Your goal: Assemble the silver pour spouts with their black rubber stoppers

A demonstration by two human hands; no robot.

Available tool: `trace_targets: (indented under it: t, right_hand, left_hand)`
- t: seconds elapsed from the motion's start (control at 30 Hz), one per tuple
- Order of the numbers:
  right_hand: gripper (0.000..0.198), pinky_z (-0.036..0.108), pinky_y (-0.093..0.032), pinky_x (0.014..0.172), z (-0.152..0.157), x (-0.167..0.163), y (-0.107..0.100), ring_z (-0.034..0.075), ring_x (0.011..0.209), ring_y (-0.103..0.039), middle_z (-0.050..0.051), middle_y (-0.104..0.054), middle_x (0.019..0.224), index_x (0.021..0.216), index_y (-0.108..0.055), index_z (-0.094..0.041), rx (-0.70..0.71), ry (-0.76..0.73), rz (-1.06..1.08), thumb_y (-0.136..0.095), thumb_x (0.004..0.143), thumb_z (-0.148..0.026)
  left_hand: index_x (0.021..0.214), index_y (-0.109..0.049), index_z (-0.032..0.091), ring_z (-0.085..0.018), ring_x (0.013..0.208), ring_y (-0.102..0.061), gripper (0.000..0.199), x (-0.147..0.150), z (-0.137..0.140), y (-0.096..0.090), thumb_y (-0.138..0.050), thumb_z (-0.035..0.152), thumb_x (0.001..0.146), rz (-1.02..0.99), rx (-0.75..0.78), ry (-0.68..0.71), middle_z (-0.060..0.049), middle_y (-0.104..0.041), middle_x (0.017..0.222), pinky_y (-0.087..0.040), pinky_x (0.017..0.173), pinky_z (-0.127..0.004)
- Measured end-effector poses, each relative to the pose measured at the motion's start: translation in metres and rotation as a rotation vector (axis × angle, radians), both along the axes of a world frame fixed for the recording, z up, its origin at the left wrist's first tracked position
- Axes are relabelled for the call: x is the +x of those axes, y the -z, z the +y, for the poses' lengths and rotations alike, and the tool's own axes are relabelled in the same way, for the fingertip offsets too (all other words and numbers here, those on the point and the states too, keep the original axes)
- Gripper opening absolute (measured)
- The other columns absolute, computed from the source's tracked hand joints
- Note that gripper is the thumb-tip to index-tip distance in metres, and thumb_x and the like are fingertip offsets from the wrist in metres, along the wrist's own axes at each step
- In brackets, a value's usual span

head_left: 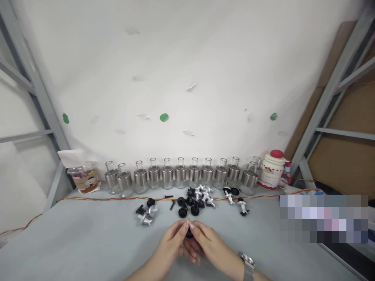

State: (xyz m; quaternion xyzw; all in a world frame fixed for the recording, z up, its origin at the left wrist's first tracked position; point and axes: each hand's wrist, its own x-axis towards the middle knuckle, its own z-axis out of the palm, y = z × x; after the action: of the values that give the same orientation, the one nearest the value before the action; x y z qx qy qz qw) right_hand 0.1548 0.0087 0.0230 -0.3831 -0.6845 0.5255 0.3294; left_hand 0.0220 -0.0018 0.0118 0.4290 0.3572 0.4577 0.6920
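My left hand (173, 241) and my right hand (206, 241) meet at the front middle of the table, both closed on one small black round part (189, 234). The thumbs press together over its top, and the fingers hide most of it. Just beyond the fingertips lie loose black round caps (183, 212). Behind these is a heap of silver and black pourer-like pieces (202, 197). Off to the left sits a small group of silver and black pieces (145, 214). Two more silver-and-black pieces, one of them upright-looking (243, 207), rest to the right.
A row of glass bottles with metal sleeves (167, 171) stands along the wall. A plastic drink cup (85, 180) is at its left end, a white jar with a red lid (272, 171) at its right. A twisted wire (123, 199) crosses the grey table (88, 242).
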Motion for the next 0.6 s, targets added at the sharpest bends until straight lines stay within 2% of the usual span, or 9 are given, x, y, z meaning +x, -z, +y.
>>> trace_targets:
  t: [0.13,0.27,0.47,0.6]
  right_hand:
    - [0.046,0.017,-0.027,0.033,0.004,-0.002,0.012,0.007,0.036,-0.037,-0.006,-0.043,0.046,0.080,-0.050,-0.016,-0.068,-0.009,0.018,-0.027,0.083,-0.055]
    - [0.043,0.018,-0.027,0.036,0.007,-0.004,0.019,0.007,0.037,-0.034,-0.007,-0.038,0.045,0.073,-0.050,-0.017,-0.029,0.037,-0.018,-0.034,0.080,-0.056]
    - [0.041,0.020,-0.030,0.041,0.004,-0.004,0.013,0.008,0.041,-0.036,-0.007,-0.036,0.045,0.066,-0.048,-0.019,-0.004,0.048,-0.010,-0.038,0.078,-0.057]
    - [0.043,0.019,-0.025,0.035,0.003,-0.004,0.008,0.006,0.037,-0.031,-0.008,-0.033,0.043,0.062,-0.043,-0.019,-0.052,0.018,0.022,-0.040,0.075,-0.060]
  left_hand:
    - [0.087,-0.048,0.015,-0.014,0.041,-0.058,0.042,0.001,-0.003,0.000,-0.049,0.055,0.072,0.048,0.005,-0.009,0.002,-0.059,0.048,-0.048,0.043,-0.026]
    - [0.086,-0.044,0.018,-0.012,0.035,-0.054,0.043,0.003,-0.006,0.004,-0.044,0.058,0.072,0.090,0.047,-0.019,0.005,-0.054,0.043,-0.044,0.035,-0.021]
    - [0.083,-0.044,0.017,-0.007,0.029,-0.047,0.043,0.003,-0.007,0.009,-0.037,0.059,0.076,0.165,0.151,-0.048,0.007,-0.049,0.046,-0.037,0.030,-0.016]
    - [0.084,-0.044,0.017,-0.005,0.029,-0.040,0.038,0.001,-0.009,0.007,-0.037,0.054,0.079,0.224,0.209,-0.081,0.008,-0.044,0.046,-0.033,0.030,-0.015]
